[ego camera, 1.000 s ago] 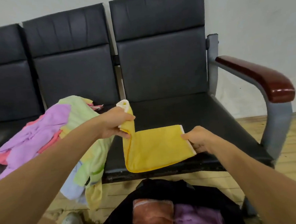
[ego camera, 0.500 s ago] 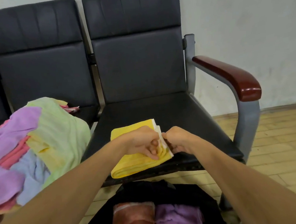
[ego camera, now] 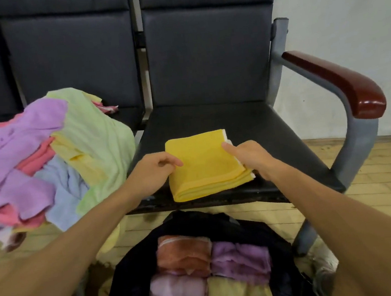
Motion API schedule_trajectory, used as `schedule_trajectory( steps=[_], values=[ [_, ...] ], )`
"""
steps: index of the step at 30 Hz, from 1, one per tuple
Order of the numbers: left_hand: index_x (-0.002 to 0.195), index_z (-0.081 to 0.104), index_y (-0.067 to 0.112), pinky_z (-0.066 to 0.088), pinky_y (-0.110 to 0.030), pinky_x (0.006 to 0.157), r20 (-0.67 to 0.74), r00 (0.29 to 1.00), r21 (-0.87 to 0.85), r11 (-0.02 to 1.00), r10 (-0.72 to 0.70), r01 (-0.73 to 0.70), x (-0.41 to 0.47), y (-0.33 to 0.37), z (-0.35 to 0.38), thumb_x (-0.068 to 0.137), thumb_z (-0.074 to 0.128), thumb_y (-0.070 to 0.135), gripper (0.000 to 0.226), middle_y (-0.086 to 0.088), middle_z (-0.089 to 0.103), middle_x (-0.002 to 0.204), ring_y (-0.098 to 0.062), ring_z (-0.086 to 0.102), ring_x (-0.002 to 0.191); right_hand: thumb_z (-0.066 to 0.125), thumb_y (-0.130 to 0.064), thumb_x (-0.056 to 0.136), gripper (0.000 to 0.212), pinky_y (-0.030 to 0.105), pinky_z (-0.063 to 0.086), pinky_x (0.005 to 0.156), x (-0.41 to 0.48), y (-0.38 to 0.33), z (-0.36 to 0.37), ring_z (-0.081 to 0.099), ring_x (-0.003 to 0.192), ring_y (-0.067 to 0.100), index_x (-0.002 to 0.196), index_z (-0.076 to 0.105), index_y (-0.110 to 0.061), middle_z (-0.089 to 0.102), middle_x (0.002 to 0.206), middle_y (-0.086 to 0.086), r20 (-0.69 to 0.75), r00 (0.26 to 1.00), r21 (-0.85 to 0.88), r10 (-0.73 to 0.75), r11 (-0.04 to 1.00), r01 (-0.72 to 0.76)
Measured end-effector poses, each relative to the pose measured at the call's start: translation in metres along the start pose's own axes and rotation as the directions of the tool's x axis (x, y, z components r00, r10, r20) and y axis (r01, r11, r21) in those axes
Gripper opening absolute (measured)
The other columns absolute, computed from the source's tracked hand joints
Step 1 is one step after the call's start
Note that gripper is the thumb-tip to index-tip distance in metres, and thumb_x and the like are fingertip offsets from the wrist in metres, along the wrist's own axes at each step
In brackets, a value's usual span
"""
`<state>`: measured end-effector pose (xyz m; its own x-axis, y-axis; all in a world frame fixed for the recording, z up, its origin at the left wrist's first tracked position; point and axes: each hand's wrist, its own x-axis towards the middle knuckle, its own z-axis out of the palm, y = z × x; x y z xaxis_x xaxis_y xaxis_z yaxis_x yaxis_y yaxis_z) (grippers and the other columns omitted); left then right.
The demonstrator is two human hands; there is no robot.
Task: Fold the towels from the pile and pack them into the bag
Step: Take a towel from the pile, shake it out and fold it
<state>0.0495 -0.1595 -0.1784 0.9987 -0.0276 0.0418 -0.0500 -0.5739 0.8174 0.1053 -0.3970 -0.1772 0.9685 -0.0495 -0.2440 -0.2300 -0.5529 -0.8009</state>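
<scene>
A yellow towel [ego camera: 204, 165], folded into a thick square, lies on the front of the black seat [ego camera: 211, 120]. My left hand [ego camera: 152, 170] pinches its left edge with curled fingers. My right hand [ego camera: 249, 157] grips the right edge, index finger stretched along the top; its thumb is hidden. The pile of unfolded towels [ego camera: 46, 150], purple, pink, green and blue, is heaped on the seat to the left. The open black bag [ego camera: 223, 224] stands on the floor below the seat, with several folded towels packed side by side inside.
A wood-topped armrest [ego camera: 341, 83] on a grey metal frame borders the seat on the right. Dark backrests stand behind both seats. Wooden floor [ego camera: 383, 172] stretches to the right, up to a white wall.
The left half of the yellow towel was folded over onto the right half. My left hand then moved back to the left edge, and both hands now hold the folded square at its sides.
</scene>
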Motion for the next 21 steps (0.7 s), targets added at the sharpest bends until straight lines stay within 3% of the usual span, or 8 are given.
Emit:
schedule_trajectory(
  steps=[2, 4, 6, 10, 13, 17, 19, 21],
  values=[
    [0.085, 0.070, 0.033, 0.045, -0.029, 0.093, 0.016, 1.000, -0.031, 0.999, -0.023, 0.024, -0.003, 0.003, -0.002, 0.096, 0.051, 0.012, 0.030, 0.012, 0.063, 0.104, -0.008, 0.057, 0.102, 0.061, -0.052, 0.089, 0.056, 0.043, 0.051, 0.088, 0.000, -0.002, 0.006, 0.064, 0.103, 0.031, 0.108, 0.063, 0.000, 0.065, 0.107, 0.019, -0.025, 0.999, -0.003, -0.044, 0.999, 0.044],
    [0.090, 0.068, 0.031, 0.045, -0.030, 0.093, 0.009, 0.998, -0.075, 0.996, -0.055, 0.056, -0.004, 0.003, -0.003, 0.097, 0.050, 0.015, 0.026, 0.010, 0.061, 0.105, -0.009, 0.055, 0.101, 0.063, -0.040, 0.091, 0.041, 0.045, 0.053, 0.092, -0.005, -0.007, 0.010, 0.065, 0.100, 0.028, 0.112, 0.060, -0.005, 0.066, 0.108, 0.013, 0.016, 0.999, 0.048, -0.046, 0.998, 0.045],
    [0.099, 0.066, 0.028, 0.045, -0.032, 0.095, -0.016, 0.995, -0.111, 0.989, -0.097, 0.095, -0.003, 0.003, -0.004, 0.098, 0.048, 0.017, 0.021, 0.008, 0.059, 0.107, -0.011, 0.054, 0.102, 0.060, -0.033, 0.093, 0.036, 0.044, 0.055, 0.091, -0.014, -0.017, 0.011, 0.067, 0.098, 0.025, 0.123, 0.056, -0.013, 0.068, 0.110, 0.007, 0.118, 0.992, 0.222, -0.046, 0.975, 0.019],
    [0.113, 0.057, 0.028, 0.046, -0.041, 0.102, -0.058, 0.974, -0.257, 0.946, -0.217, 0.196, -0.001, 0.000, -0.005, 0.095, 0.053, 0.033, 0.020, 0.007, 0.059, 0.113, -0.015, 0.055, 0.110, 0.057, -0.026, 0.095, 0.030, 0.045, 0.058, 0.079, -0.036, -0.032, 0.007, 0.069, 0.098, 0.031, 0.124, 0.054, -0.020, 0.070, 0.111, 0.010, 0.266, 0.961, 0.565, -0.082, 0.821, -0.086],
    [0.123, 0.051, 0.028, 0.041, -0.044, 0.106, 0.078, 0.944, -0.446, 0.835, -0.321, 0.321, -0.005, 0.003, -0.006, 0.084, 0.060, 0.057, 0.049, 0.008, 0.056, 0.125, -0.017, 0.054, 0.115, 0.056, -0.023, 0.094, 0.028, 0.047, 0.058, 0.077, -0.047, -0.034, 0.003, 0.070, 0.095, 0.034, 0.122, 0.057, -0.016, 0.071, 0.108, 0.014, 0.304, 0.944, 0.674, -0.126, 0.729, -0.120],
    [0.121, 0.057, 0.026, 0.049, -0.048, 0.096, 0.383, 0.875, -0.701, 0.524, -0.297, 0.485, -0.016, 0.011, -0.005, 0.077, 0.070, 0.050, 0.051, -0.003, 0.070, 0.117, -0.026, 0.066, 0.108, 0.053, -0.025, 0.094, 0.029, 0.046, 0.058, 0.074, -0.058, -0.028, -0.003, 0.072, 0.088, 0.032, 0.121, 0.058, -0.016, 0.075, 0.098, 0.012, 0.362, 0.915, 0.745, -0.176, 0.645, -0.171],
    [0.118, 0.060, 0.022, 0.052, -0.047, 0.092, 0.341, 0.897, -0.737, 0.513, -0.280, 0.440, -0.018, 0.012, -0.001, 0.076, 0.072, 0.044, 0.050, -0.005, 0.073, 0.109, -0.027, 0.068, 0.103, 0.052, -0.025, 0.093, 0.030, 0.049, 0.057, 0.080, -0.060, -0.024, -0.008, 0.071, 0.094, 0.034, 0.121, 0.059, -0.015, 0.074, 0.104, 0.013, 0.383, 0.901, 0.756, -0.201, 0.629, -0.181],
    [0.120, 0.061, 0.018, 0.053, -0.046, 0.091, 0.262, 0.925, -0.729, 0.572, -0.275, 0.377, -0.019, 0.014, 0.000, 0.073, 0.074, 0.042, 0.054, -0.005, 0.074, 0.106, -0.026, 0.069, 0.101, 0.052, -0.027, 0.094, 0.032, 0.049, 0.056, 0.085, -0.062, -0.019, -0.014, 0.070, 0.099, 0.033, 0.122, 0.060, -0.013, 0.072, 0.112, 0.013, 0.390, 0.893, 0.746, -0.223, 0.646, -0.164]
  ],
)
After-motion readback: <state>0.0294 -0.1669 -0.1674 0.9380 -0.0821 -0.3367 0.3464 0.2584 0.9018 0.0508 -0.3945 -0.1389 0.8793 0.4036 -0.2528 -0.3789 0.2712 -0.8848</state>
